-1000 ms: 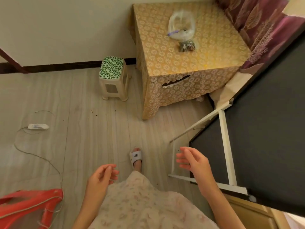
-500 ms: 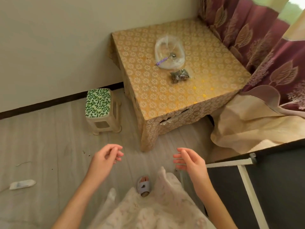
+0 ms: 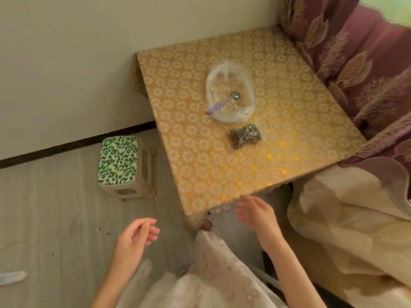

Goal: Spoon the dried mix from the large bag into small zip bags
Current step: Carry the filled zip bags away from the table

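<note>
Bench (image 3: 222, 174): low, covered with a gold flower-patterned cloth, set in the corner against the wall.

Large bag (image 3: 230, 94): clear plastic, lying on the bench toward its far side, mouth spread wide. A spoon (image 3: 224, 102) with a purple striped handle rests inside it, bowl toward the middle of the bag, handle end reaching the near-left rim.

Small zip bag (image 3: 245, 135): filled with dark dried mix, lying flat on the bench just in front of the large bag, apart from it.

Left hand (image 3: 135, 237): over the floor, clear of the bench, fingers loosely curled, holding nothing.

Right hand (image 3: 255, 215): at the near edge of the bench, fingers relaxed and spread, holding nothing.

Stool (image 3: 123, 166): green-patterned seat, on the floor left of the bench. Curtain (image 3: 360, 70) hangs at the right.
</note>
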The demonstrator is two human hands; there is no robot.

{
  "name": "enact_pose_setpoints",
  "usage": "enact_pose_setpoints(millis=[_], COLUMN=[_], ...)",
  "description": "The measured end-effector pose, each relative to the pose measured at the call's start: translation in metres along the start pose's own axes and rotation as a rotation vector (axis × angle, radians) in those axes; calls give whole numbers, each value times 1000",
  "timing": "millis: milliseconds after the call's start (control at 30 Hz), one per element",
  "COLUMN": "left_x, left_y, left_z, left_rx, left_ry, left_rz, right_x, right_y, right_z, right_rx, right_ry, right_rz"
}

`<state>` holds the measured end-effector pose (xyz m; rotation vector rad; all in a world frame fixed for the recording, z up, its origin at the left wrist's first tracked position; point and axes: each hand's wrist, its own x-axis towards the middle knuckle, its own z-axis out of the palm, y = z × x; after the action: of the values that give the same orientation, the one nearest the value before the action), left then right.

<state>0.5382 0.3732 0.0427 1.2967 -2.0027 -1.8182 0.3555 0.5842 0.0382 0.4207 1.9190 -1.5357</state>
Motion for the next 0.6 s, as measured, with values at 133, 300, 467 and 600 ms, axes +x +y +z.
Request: enact_pose_setpoints(millis=[133,300,467,600], left_x=[50,112,148,165], left_y=[36,88,116,127], left_z=[22,52,73,81], left_rx=[16,55,67,88], left_ry=[38,41,40,35], left_rz=[-31,-13,-41,-57], right_x=[91,187,247,272], right_y=[-52,-96,-112,-112], right_z=[4,17,30,35], right_rx=[130,246,282,334], right_ry=[-26,10,44,150], right_rz=[152,311,417,462])
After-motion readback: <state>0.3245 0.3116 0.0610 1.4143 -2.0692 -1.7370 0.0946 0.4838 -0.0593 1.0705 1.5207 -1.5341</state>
